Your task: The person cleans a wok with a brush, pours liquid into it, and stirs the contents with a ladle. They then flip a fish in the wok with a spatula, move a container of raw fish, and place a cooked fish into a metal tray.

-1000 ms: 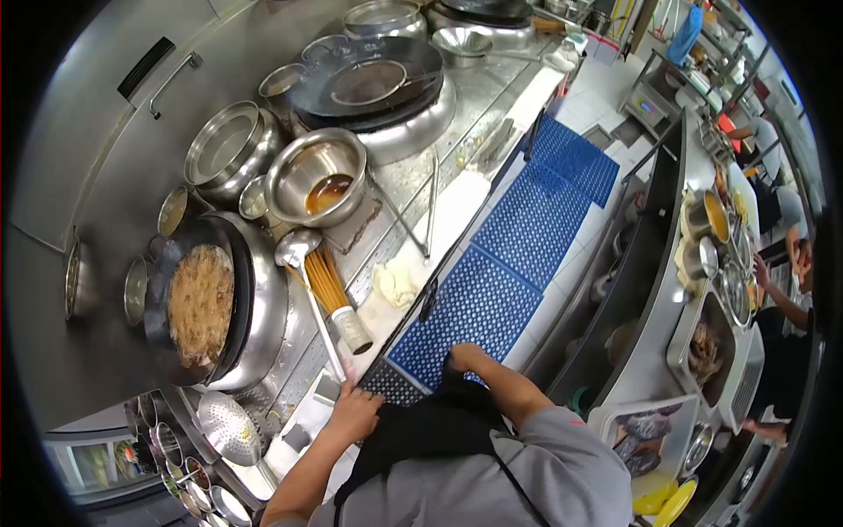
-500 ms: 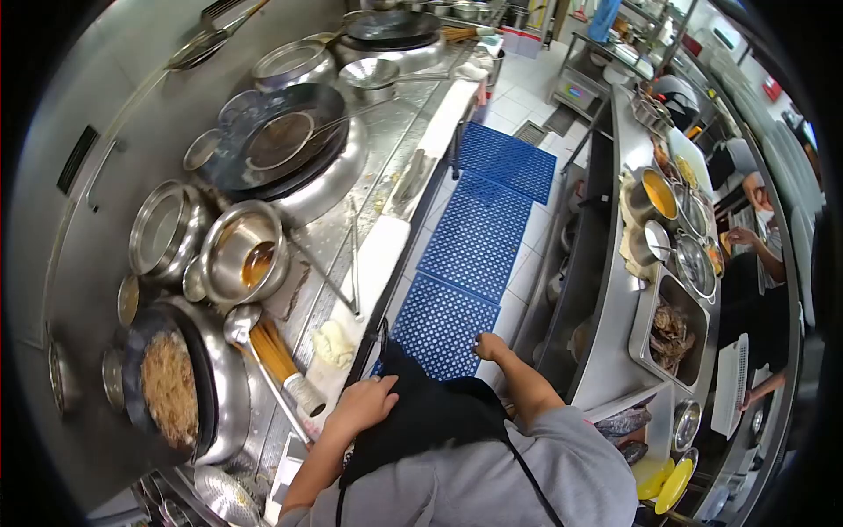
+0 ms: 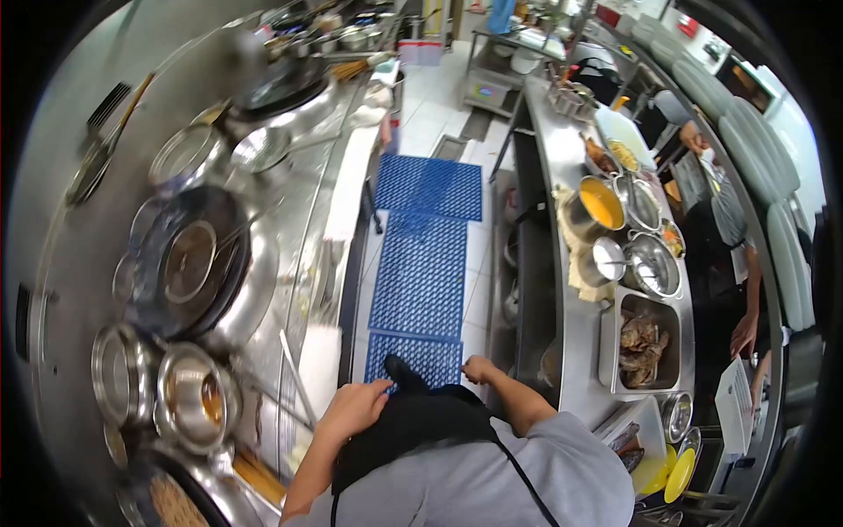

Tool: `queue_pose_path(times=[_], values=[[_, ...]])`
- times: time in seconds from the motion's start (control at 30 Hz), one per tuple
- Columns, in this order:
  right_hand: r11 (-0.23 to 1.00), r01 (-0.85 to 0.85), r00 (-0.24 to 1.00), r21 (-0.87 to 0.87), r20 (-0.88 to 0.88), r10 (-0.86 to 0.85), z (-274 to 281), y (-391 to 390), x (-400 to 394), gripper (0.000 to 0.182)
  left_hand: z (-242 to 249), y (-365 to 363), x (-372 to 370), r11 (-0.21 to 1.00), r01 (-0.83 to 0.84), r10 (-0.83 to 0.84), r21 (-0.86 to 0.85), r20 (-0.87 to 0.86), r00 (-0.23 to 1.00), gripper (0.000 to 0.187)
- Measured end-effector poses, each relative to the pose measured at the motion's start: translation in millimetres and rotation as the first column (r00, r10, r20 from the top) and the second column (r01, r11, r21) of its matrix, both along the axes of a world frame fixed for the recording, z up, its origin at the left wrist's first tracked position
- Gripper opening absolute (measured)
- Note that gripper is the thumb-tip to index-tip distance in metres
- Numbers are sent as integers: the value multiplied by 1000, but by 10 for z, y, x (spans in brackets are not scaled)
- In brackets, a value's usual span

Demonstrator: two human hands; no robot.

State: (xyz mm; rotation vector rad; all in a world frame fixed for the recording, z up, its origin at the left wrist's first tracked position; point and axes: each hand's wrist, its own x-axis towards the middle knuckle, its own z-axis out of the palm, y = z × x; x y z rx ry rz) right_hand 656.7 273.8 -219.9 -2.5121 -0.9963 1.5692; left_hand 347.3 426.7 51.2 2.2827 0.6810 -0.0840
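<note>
My left hand [image 3: 354, 409] hangs at the front of my black apron [image 3: 395, 430], nearest the edge of the stove counter. Its fingers are loosely bent, and I see nothing held in them. On the other side my right hand [image 3: 478, 370] hangs low over the blue mat [image 3: 413, 351], its fingers curled in with no object showing. Left of me on the counter stand a steel pot with brown liquid [image 3: 195, 395], a wok of brown food [image 3: 176, 505] and a dark wok with a strainer in it [image 3: 167, 299].
Blue mats [image 3: 417, 272] run forward along the aisle. At right, a steel counter [image 3: 571, 342] carries a pot of orange liquid [image 3: 601, 204], a tray of cooked meat [image 3: 645, 342] and several bowls. Beyond it a co-worker's hand [image 3: 745, 335] is near a white tray [image 3: 736, 404].
My view has swung left to right and advanced along the aisle; the woks and pots now sit lower and farther left. A dark shoe shows on the mat. My hands remain low.
</note>
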Motion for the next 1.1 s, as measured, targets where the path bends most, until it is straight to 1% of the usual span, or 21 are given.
queue_pose_path(times=[0.07, 0.1, 0.13, 0.17, 0.2, 0.23, 0.3, 0.33, 0.37, 0.4, 0.43, 0.5, 0.53, 0.63, 0.7, 0.8, 0.93, 0.97, 1.03, 1.07, 1.1], values=[[989, -71, 997, 129, 51, 65, 154, 351, 162, 37, 87, 270, 269, 1000, -18, 18, -5, 26, 999, 25], [904, -296, 949, 310, 200, 242, 77, 522, 277, 40, 182, 382, 391, 999, -33, 34, -16, 46, 998, 24], [848, -319, 937, 422, 272, 218, -17, 714, 351, 43, 233, 504, 511, 998, -49, 51, -26, 62, 997, 24], [775, -352, 921, 525, 341, 187, -59, 954, 399, 46, 220, 624, 632, 998, -56, 53, 13, 159, 986, 24], [789, -280, 952, 547, 262, 157, 140, 1218, 428, 53, 184, 707, 728, 997, -69, 55, 46, 252, 966, 24], [802, -205, 976, 561, 175, 127, 553, 1494, 418, 59, 154, 764, 814, 994, -85, 56, 72, 339, 939, 24], [869, 36, 994, 493, -108, 20, 1118, 1997, 377, 70, 126, 873, 954, 989, -72, 19, 128, 376, 926, 25], [821, 140, 981, 554, -188, -41, 1357, 2218, 304, 79, 119, 935, 1036, 985, -66, -3, 161, 396, 918, 25], [770, 186, 968, 611, -246, -39, 1611, 2418, 250, 80, 145, 976, 1110, 990, -65, 14, 129, 361, 933, 26], [698, 232, 942, 677, -337, 14, 1614, 2680, 218, 80, 198, 997, 1151, 993, -65, 30, 99, 324, 946, 27], [742, 239, 881, 627, -461, 105, 1835, 2895, 239, 70, 230, 1012, 1200, 995, -66, 44, 68, 285, 957, 28], [672, 474, 684, 570, -718, 127, 2157, 3277, 39, 57, 205, 1042, 1300, 994, -104, 91, 34, 265, 960, 29], [698, 421, 623, 579, -744, 241, 2219, 3523, 15, 54, 184, 1060, 1356, 992, -123, 114, 19, 255, 960, 30], [771, 375, 534, 514, -800, 274, 2538, 4090, -158, 72, 174, 1096, 1539, 968, -248, 249, -35, 269, 931, 29], [829, 334, 442, 449, -851, 283, 2697, 4387, -249, 81, 212, 1141, 1661, 936, -349, 350, -52, 268, 898, 30], [938, 245, 275, 247, -945, 177, 2826, 4714, -409, 84, 163, 1228, 1764, 833, -553, 547, -20, 169, 820, 35], [989, 91, 72, 120, -991, 113, 2586, 5002, -809, 86, -185, 1384, 1847, 765, -638, 630, -88, 311, 712, 40], [996, 50, 44, 76, -996, 74, 2480, 5092, -972, 86, -636, 1460, 1696, 787, -598, 600, -153, 414, 684, 43], [999, -46, -6, -2, -1000, -2, 2311, 5255, -1223, 87, -823, 1508, 1630, 791, -580, 611, -193, 280, 740, 45], [1000, 7, 37, -4, -999, -4, 2427, 5204, -1185, 80, -859, 1529, 1629, 791, -574, 611, -212, 216, 762, 47], [998, 57, 81, -2, -997, -7, 2693, 5077, -1100, 74, -610, 1556, 1737, 808, -570, 583, -147, 60, 811, 48]])
